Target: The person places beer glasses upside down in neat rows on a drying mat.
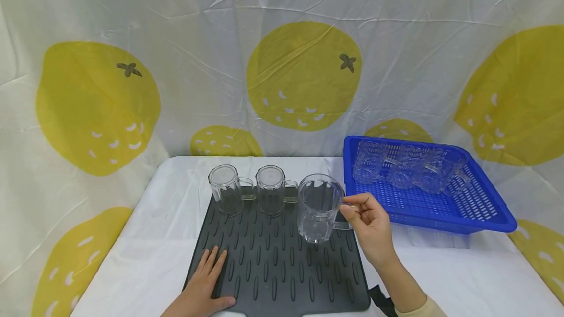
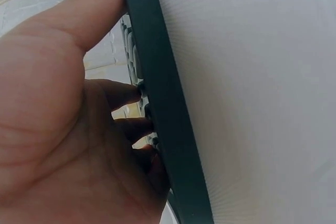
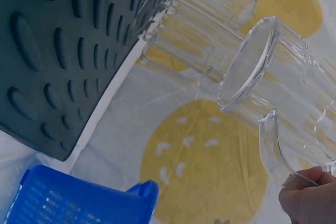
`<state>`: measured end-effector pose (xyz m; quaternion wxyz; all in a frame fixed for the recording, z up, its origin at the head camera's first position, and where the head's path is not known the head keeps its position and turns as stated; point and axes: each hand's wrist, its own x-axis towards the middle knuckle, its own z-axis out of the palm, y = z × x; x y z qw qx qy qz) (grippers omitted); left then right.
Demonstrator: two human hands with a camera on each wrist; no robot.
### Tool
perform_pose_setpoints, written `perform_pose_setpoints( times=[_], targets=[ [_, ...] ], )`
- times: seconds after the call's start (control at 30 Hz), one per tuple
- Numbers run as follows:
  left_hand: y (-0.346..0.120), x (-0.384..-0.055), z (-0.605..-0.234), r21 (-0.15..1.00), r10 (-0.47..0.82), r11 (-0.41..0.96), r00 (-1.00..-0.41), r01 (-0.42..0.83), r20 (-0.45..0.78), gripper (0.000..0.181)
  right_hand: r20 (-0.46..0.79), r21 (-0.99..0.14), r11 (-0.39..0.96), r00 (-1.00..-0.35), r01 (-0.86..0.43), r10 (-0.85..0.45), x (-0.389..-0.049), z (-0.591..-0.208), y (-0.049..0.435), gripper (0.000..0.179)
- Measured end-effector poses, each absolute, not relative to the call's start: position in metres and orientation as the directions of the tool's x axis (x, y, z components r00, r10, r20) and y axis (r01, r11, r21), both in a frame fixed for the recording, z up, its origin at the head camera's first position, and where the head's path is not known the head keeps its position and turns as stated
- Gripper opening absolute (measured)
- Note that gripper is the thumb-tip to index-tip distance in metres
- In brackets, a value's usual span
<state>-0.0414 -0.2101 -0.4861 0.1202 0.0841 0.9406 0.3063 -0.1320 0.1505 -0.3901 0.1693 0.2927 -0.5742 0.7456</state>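
Observation:
My right hand [image 1: 372, 231] pinches the handle of a clear glass mug [image 1: 316, 224] between thumb and fingers. In the right wrist view, a gap shows between this mug [image 3: 294, 72] and the dark ribbed mat [image 3: 84, 45]. Spread fingers of my left hand [image 1: 204, 285] lie flat on the left front part of the mat [image 1: 273, 268]; its edge runs along the palm in the left wrist view. Two more clear mugs, one at left [image 1: 229, 197] and one beside it [image 1: 270, 197], stand in a row along the mat's far edge, handles pointing right.
A blue slotted plastic basket [image 1: 484, 219] stands at the right of the table, with several clear mugs [image 1: 407, 170] lying along its back side. White cloth [image 1: 145, 238] covers the table. Behind hangs a white curtain [image 1: 198, 62] printed with yellow lemons.

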Motion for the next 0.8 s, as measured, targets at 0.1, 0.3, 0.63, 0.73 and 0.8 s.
perform_pose_setpoints(
  times=[0.1, 0.3, 0.63, 0.73, 0.8],
  targets=[
    [-0.209, -0.042, -0.485, 0.591, 0.23, 0.802, -0.957, 0.083, -0.178, 0.11, 0.637, -0.753, -0.282, -0.765, -0.594, -0.09, -0.132, -0.39, 0.15, 0.017],
    [-0.206, -0.044, -0.483, 0.569, 0.226, 0.819, -0.952, 0.071, -0.207, 0.11, 0.638, -0.755, -0.271, -0.765, -0.597, -0.094, -0.132, -0.391, 0.15, 0.017],
    [-0.201, -0.058, -0.454, 0.489, 0.212, 0.871, -0.931, 0.042, -0.297, 0.098, 0.635, -0.755, -0.283, -0.768, -0.592, -0.087, -0.131, -0.393, 0.15, 0.016],
    [-0.192, -0.067, -0.439, 0.577, 0.282, 0.811, -0.93, 0.1, -0.235, 0.087, 0.632, -0.758, -0.275, -0.77, -0.591, -0.086, -0.131, -0.394, 0.149, 0.016],
    [-0.183, -0.073, -0.431, 0.694, 0.377, 0.705, -0.906, 0.147, -0.191, 0.079, 0.63, -0.76, -0.274, -0.772, -0.59, -0.086, -0.13, -0.394, 0.149, 0.016]
  ],
)
